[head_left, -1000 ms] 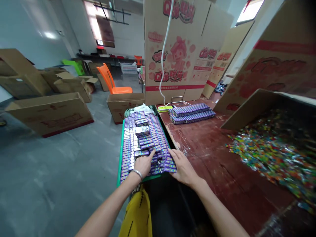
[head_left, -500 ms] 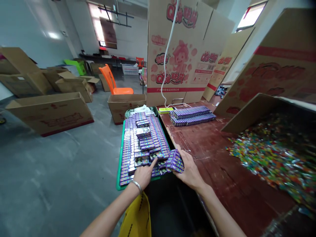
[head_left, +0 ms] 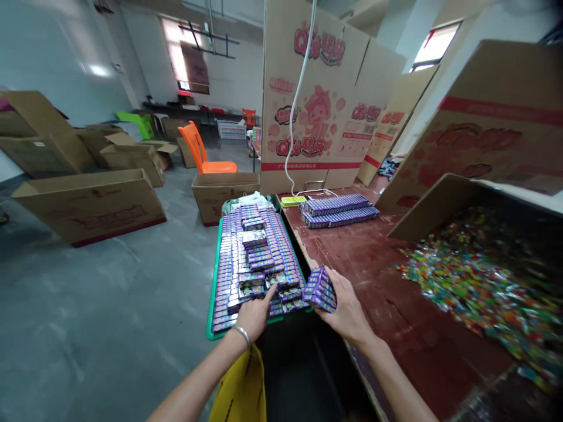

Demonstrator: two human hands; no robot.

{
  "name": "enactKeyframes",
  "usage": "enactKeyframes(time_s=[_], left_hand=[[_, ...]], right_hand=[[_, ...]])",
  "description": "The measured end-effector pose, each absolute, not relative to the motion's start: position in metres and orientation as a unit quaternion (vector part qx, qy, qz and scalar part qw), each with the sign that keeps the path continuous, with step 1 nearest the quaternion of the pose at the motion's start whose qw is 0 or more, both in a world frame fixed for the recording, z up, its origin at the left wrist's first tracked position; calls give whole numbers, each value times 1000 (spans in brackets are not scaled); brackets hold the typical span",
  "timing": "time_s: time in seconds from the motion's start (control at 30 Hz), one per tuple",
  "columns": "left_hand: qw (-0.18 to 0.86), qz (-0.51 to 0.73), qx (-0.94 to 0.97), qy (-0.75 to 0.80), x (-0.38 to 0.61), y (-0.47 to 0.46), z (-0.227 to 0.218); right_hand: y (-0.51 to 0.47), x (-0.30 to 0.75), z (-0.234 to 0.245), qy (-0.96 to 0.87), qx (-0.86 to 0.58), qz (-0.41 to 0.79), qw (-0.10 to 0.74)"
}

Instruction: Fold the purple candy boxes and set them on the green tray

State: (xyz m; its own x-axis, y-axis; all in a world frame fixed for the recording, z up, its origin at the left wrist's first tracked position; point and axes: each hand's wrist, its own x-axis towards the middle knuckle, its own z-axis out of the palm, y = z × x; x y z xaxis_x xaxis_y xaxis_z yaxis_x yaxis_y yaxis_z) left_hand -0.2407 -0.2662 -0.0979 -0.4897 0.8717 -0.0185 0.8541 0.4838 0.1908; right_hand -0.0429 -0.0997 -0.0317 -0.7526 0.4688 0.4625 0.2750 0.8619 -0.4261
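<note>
Right now the red-brown table [head_left: 396, 305] fills the right side, and just beside its left edge sits the green tray [head_left: 213, 293], packed with rows of small purple boxes [head_left: 246, 258]. At the tray's near end, the right hand [head_left: 347, 310] is closed around a handful of purple boxes [head_left: 320, 288], lifted a little off the tray and tilted over the table edge. The left hand [head_left: 254, 313], with a bracelet on its wrist, lies flat with fingers spread narrow on the loose boxes at the tray's near row. To my eye, the lifted stack looks squared enough, but its ends are unsupported, so a firm pinch along both long sides would keep the boxes from fanning out, while the flat hand pins the neighbours so they do not drag along

Around them: tall printed cartons [head_left: 321, 99] stand at the table's far end, a white cable [head_left: 297, 99] hangs down to a yellow power strip [head_left: 294, 200], two laid rows of purple boxes [head_left: 338, 210] rest near it, and a heap of bright wrapped candy [head_left: 475, 287] spills from an open carton on the right. An orange chair [head_left: 204, 152] and floor cartons [head_left: 88, 202] stand well apart
</note>
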Motion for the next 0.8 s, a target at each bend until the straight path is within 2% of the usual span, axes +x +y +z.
enactKeyframes(time_s=[0.23,0.37,0.5,0.57,0.67,0.8], left_hand=[[60,235,459,854,-229,-316,-74],[-15,340,418,843,-264,-338,-58],[-174,293,446,828,-319,-320,-21],[-219,260,482,808,-342,-299,-4],[-217,246,520,789,-368,-269,8],[-196,221,558,776,-386,-255,-2]], right_hand=[[-126,-36,-13,-907,-202,226,293],[-110,-33,-9,-910,-208,205,295],[-83,-31,-13,-908,-232,179,300],[-75,-33,-18,-907,-241,176,296],[-70,-35,-27,-911,-241,174,286],[-61,-33,-44,-914,-250,158,279]])
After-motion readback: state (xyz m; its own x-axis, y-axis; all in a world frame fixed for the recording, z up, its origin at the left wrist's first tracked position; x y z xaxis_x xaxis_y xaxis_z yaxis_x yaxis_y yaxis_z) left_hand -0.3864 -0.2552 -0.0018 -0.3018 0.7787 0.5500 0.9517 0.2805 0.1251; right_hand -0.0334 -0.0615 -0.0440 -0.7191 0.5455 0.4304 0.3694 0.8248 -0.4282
